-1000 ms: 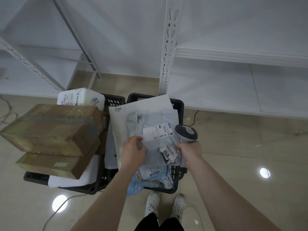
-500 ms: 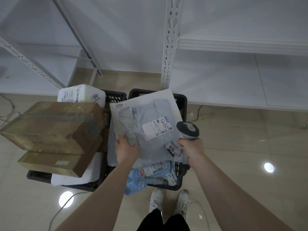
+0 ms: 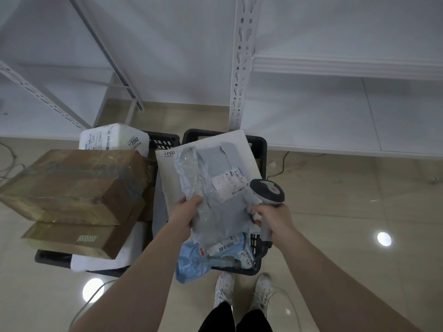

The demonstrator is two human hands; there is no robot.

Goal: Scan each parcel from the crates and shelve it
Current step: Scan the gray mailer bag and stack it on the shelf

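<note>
While both crates remain heaped, the job looks to be near its start. From the head view, the left hand (image 3: 183, 215) grips the near left edge of a grey poly mailer (image 3: 215, 188), thumb on top, holding it above the right crate (image 3: 260, 149) with its white label (image 3: 229, 184) facing up. The right hand (image 3: 272, 218) is wrapped round the handle of a barcode scanner (image 3: 268, 191), whose head sits just beside that label; its fingertips also seem to touch the mailer's near right corner. Under the mailer lies a white flat parcel (image 3: 165, 164) marked 0541, and a blue bag (image 3: 191, 262) spills over the crate's near rim. In the left crate (image 3: 163, 142) two brown boxes (image 3: 72, 183) and a white parcel (image 3: 112, 140) are stacked. The white shelves (image 3: 335, 121) show no parcels in the visible part, so I judge nearly everything is left to scan and shelve.
</note>
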